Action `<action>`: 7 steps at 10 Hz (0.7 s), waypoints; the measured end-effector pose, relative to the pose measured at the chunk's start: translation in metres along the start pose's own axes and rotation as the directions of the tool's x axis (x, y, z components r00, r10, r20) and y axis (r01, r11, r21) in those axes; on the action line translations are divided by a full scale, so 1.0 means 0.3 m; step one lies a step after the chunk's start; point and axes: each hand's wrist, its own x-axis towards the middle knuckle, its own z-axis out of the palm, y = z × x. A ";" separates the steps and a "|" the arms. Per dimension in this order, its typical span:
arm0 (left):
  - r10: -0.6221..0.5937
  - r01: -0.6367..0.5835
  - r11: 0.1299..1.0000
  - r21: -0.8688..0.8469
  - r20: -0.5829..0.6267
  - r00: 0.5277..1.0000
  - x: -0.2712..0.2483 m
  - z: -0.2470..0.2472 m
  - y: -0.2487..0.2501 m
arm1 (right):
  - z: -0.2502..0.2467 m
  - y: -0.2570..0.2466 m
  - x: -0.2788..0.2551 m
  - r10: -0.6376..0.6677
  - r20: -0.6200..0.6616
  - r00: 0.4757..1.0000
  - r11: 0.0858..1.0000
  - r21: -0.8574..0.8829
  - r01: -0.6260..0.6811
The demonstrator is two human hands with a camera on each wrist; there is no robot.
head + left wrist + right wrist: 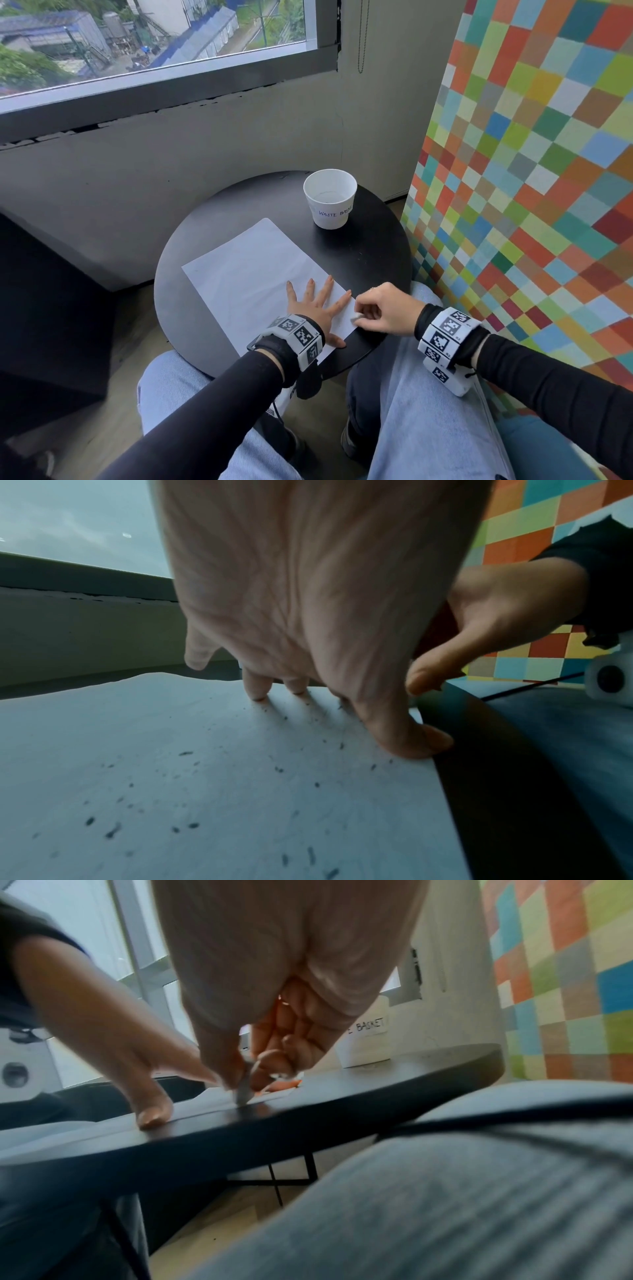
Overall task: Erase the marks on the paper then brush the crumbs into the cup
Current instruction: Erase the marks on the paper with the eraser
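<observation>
Under a wide window (150,44), beside a wall of coloured squares (534,144): round black table (373,253), top dark and matt, thin crossed legs below seen from the right wrist view. Across the near half of that top, set at a slant: white sheet of paper (246,270), lying flat, near right corner close to the table's edge. Behind the paper and apart from it, toward the far right of the table: white paper cup (330,198), upright, mouth open, hand-written label on its side, partly readable as "WASTE BASKE". Below the table edge: knees in pale blue jeans (421,421), black sleeves (212,404) running up to both wrists, marker-printed bands (301,337) round each.

On the paper's near right part: left hand (313,305), palm down, fingers straight and spread, pressing the sheet flat, thumb at the sheet's near edge; nothing grasped. Just beside it, at the paper's right edge: right hand (383,313), fingers curled inward, thumb and fingertips pinching a small white eraser (357,317), its lower end touching the paper at the border with the bare table.

Scattered over the sheet around and before the left hand, clear in the left wrist view: dark grey eraser crumbs (192,825), small flecks and short rolls, loose on the paper.
</observation>
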 end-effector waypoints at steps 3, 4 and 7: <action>0.000 0.000 1.000 -0.007 0.016 1.000 -0.003 -0.003 -0.004 | 0.006 0.000 0.014 -0.060 0.013 0.998 0.998 -0.025 0.060; 0.004 -0.004 1.000 -0.003 0.013 1.000 -0.002 -0.003 -0.003 | -0.008 0.017 0.029 -0.005 -0.085 0.996 0.999 -0.033 0.002; 0.005 -0.004 1.000 -0.002 0.015 1.000 0.000 -0.005 -0.004 | -0.006 0.015 0.029 -0.021 -0.085 0.996 1.000 -0.018 0.019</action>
